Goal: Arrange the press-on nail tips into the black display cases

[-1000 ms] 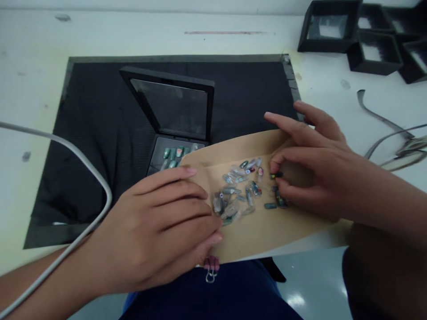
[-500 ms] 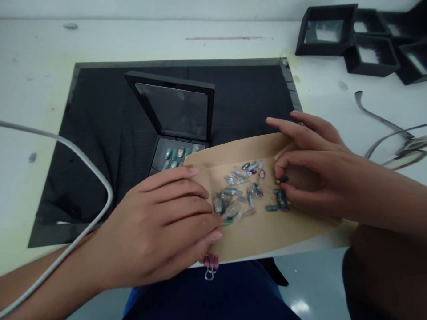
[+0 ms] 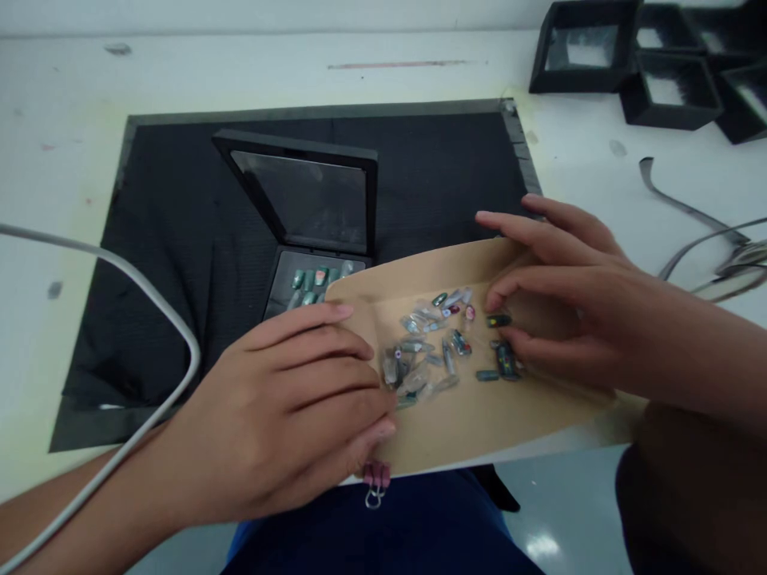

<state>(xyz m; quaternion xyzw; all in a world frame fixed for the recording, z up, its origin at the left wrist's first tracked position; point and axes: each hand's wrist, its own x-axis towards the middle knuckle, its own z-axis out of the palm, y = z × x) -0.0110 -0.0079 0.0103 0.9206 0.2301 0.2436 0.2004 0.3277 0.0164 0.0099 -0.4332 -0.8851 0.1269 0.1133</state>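
A brown envelope (image 3: 473, 415) lies at the table's near edge with several small painted press-on nails (image 3: 437, 343) scattered on it. My left hand (image 3: 288, 407) rests flat on the envelope's left part, fingers stretched toward the pile. My right hand (image 3: 563, 295) hovers at the right of the pile, its fingers curled, thumb and forefinger closing around a dark nail (image 3: 498, 321) with a yellow spot. Another dark nail (image 3: 506, 361) lies just under the thumb. Behind the envelope an open black display case (image 3: 311, 200) holds several green nails (image 3: 311, 279).
A black mat (image 3: 180, 239) covers the white table. A grey cable (image 3: 149, 295) loops across the left. Several empty black frame cases (image 3: 647, 56) sit at the back right, with thin strips (image 3: 689, 216) beside them. A pink binder clip (image 3: 376, 479) hangs at the envelope's front edge.
My right forefinger and thumb have shifted slightly around the dark nail. The left hand has stayed in place.
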